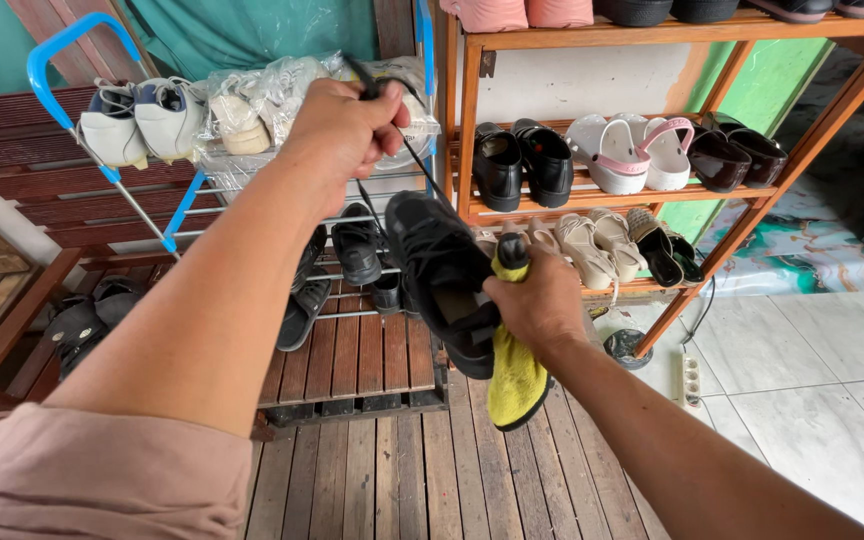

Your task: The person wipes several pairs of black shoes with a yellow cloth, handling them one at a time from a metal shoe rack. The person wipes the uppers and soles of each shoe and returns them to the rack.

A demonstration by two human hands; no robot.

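Observation:
My left hand is raised and closed on a black shoelace that runs down, pulled taut, to a black shoe. That shoe hangs in mid-air in front of the racks, toe down. My right hand grips the shoe from the right side together with a yellow cloth, which dangles below my palm. A small black object sticks up above my right fingers; what it is I cannot tell.
A wooden shoe rack at right holds black shoes, white and pink clogs and sandals. A blue-and-metal rack at left carries white sneakers. A power strip lies on the white tiles.

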